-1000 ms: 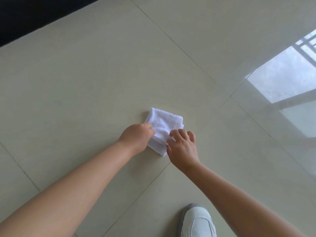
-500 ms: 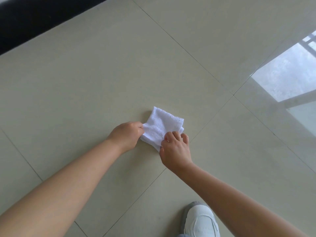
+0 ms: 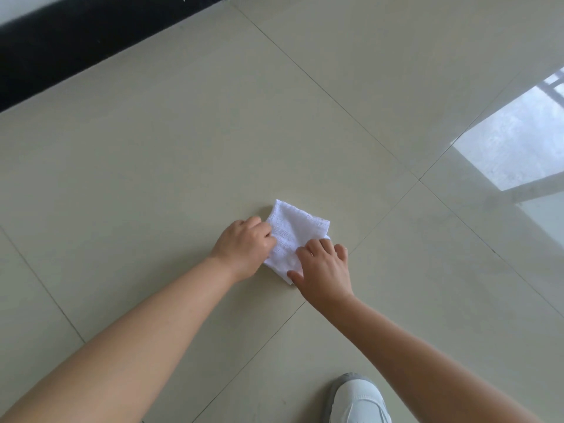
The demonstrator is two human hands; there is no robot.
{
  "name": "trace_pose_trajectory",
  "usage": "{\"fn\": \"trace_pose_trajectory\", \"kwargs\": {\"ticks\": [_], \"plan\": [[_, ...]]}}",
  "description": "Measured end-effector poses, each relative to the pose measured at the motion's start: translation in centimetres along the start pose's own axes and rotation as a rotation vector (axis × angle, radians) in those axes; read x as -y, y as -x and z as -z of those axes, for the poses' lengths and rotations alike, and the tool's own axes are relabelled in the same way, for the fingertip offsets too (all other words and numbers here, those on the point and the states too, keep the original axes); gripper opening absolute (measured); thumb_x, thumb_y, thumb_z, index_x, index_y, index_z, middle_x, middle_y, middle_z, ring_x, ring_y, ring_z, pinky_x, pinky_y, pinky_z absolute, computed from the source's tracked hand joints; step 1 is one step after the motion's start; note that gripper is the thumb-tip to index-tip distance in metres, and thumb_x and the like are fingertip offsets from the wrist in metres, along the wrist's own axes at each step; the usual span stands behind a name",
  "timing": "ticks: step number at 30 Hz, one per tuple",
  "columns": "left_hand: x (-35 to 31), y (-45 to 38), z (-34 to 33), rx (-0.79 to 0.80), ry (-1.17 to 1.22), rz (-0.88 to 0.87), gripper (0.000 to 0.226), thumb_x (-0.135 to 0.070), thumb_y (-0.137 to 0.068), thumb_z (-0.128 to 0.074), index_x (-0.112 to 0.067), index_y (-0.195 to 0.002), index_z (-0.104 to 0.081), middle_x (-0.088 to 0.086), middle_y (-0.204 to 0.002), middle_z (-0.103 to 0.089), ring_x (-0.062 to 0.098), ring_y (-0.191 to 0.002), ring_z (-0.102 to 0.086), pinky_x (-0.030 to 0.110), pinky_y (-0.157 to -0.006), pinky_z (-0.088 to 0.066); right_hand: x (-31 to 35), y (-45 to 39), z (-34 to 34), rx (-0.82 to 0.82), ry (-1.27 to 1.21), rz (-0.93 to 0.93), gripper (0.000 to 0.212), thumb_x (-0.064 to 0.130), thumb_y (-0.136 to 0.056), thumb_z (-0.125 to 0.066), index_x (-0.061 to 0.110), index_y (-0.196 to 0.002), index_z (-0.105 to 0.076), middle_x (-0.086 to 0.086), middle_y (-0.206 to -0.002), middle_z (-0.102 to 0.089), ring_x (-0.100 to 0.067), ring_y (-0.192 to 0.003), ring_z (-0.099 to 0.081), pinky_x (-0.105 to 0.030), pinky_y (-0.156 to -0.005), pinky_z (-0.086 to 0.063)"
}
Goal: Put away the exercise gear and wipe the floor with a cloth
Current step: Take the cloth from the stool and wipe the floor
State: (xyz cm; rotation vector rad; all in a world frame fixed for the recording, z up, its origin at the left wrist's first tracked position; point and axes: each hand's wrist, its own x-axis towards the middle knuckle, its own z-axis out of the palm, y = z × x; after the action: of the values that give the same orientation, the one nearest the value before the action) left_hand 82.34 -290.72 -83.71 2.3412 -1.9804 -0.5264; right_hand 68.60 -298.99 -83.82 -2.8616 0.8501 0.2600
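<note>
A small white folded cloth (image 3: 294, 236) lies flat on the pale tiled floor (image 3: 152, 166), near the middle of the view. Both hands are on it. The left hand (image 3: 244, 247) sits at the cloth's left edge with its fingers curled over that edge, gripping it. The right hand (image 3: 323, 268) rests on the cloth's near right corner, with its fingers bent down onto the cloth and its thumb stretched along the near edge; it seems to press more than pinch. The far half of the cloth sticks out past both hands. The cloth lies inside 1 big tile, close to the thin grout line (image 3: 381, 215) that runs slanting past its right side. A black strip (image 3: 76, 41) runs along the far left edge of the floor, well apart from the cloth. Bare tile spreads out to the left, ahead and to the right, where a bright window reflection (image 3: 512, 138) shines. A white shoe (image 3: 360, 399) stands on the floor near the bottom, under the right arm.
</note>
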Motion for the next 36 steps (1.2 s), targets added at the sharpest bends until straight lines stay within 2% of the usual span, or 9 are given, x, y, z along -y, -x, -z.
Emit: {"fn": "trace_pose_trajectory", "kwargs": {"ticks": [2,5,9,15,20,25,30,33,36], "plan": [[-0.2,-0.6,-0.3,0.008,-0.002,-0.033,0.042,-0.024,-0.012,-0.092,-0.021,-0.047,-0.069,-0.009,-0.061,-0.068,0.013,-0.052,-0.066,0.011,-0.042,-0.043,-0.3,-0.2,0.0,0.148,-0.066,-0.02,0.033,0.038,-0.081,-0.066,0.013,-0.102,-0.064,-0.003,-0.107,-0.058,-0.023,-0.111,-0.052,-0.036,-0.096,-0.034],[-0.1,-1.1,-0.8,-0.035,0.0,-0.052,0.05,-0.026,-0.005,-0.093,-0.022,-0.051,-0.073,-0.008,-0.063,-0.071,0.01,-0.055,-0.069,0.011,-0.045,-0.047,-0.6,0.2,-1.0,0.011,-0.028,-0.004,0.032,0.04,-0.055,-0.083,0.017,-0.074,-0.071,0.002,-0.077,-0.064,-0.021,-0.083,-0.063,-0.034,-0.076,-0.048],[0.0,-0.7,-1.1,-0.037,0.0,-0.038,0.039,-0.01,-0.016,-0.089,-0.016,-0.037,-0.058,-0.004,-0.043,-0.051,0.014,-0.04,-0.057,0.009,-0.04,-0.037,-1.1,0.1,-2.8,-0.214,-0.013,0.019,0.015,0.027,-0.065,-0.057,0.019,-0.054,-0.063,0.006,-0.063,-0.057,-0.015,-0.077,-0.037,-0.027,-0.072,-0.025],[0.2,-0.6,-1.9,-0.18,-0.115,-0.069,0.028,-0.006,-0.054,-0.034,-0.017,-0.036,-0.054,-0.003,-0.042,-0.049,0.016,-0.039,-0.053,0.019,-0.047,-0.03,-0.7,-0.8,-3.4,-0.257,-0.016,0.099,0.037,-0.001,-0.029,-0.081,0.013,-0.048,-0.053,0.002,-0.056,-0.053,-0.017,-0.07,-0.032,-0.029,-0.074,-0.026],[0.5,-0.5,-1.4,-0.151,-0.141,-0.105,0.01,-0.009,-0.039,-0.05,-0.017,-0.035,-0.054,-0.005,-0.04,-0.049,0.015,-0.038,-0.053,0.013,-0.042,-0.033,-1.0,-0.8,-3.1,-0.297,-0.009,0.165,0.027,-0.006,-0.03,-0.064,0.013,-0.045,-0.051,0.002,-0.052,-0.051,-0.017,-0.063,-0.043,-0.029,-0.076,-0.027],[0.8,0.4,-0.4,-0.261,-0.129,-0.052,0.025,-0.006,-0.047,-0.034,-0.017,-0.033,-0.052,-0.002,-0.038,-0.048,0.015,-0.034,-0.049,0.01,-0.042,-0.034,-0.4,-1.6,-1.5,-0.308,0.029,0.213,0.023,-0.007,-0.033,-0.058,0.011,-0.046,-0.051,0.0,-0.05,-0.05,-0.022,-0.049,-0.053,-0.028,-0.074,-0.026],[1.4,4.9,4.8,-0.304,-0.145,0.129,0.034,-0.005,-0.051,-0.025,-0.016,-0.035,-0.053,-0.001,-0.038,-0.05,0.016,-0.034,-0.051,0.009,-0.042,-0.036,3.8,-2.3,3.7,-0.256,-0.024,0.284,0.014,-0.002,-0.045,-0.051,0.01,-0.051,-0.056,-0.003,-0.055,-0.056,-0.024,-0.057,-0.054,-0.029,-0.072,-0.025],[1.1,9.9,10.3,-0.284,-0.14,0.199,0.011,-0.011,-0.035,-0.045,-0.016,-0.037,-0.055,-0.001,-0.04,-0.05,0.016,-0.036,-0.052,0.009,-0.043,-0.037,7.8,-1.1,9.4,-0.223,0.012,0.392,0.028,0.004,-0.054,-0.03,0.011,-0.052,-0.058,-0.002,-0.057,-0.058,-0.024,-0.052,-0.059,-0.029,-0.072,-0.026],[0.6,15.2,16.9,-0.261,-0.107,0.299,0.025,0.004,-0.03,-0.038,-0.014,-0.037,-0.055,-0.001,-0.04,-0.051,0.017,-0.035,-0.052,0.009,-0.043,-0.038,11.6,1.0,16.8,-0.192,0.043,0.457,0.011,0.004,-0.044,-0.053,0.012,-0.05,-0.056,-0.001,-0.054,-0.056,-0.024,-0.049,-0.057,-0.029,-0.07,-0.026]]}}
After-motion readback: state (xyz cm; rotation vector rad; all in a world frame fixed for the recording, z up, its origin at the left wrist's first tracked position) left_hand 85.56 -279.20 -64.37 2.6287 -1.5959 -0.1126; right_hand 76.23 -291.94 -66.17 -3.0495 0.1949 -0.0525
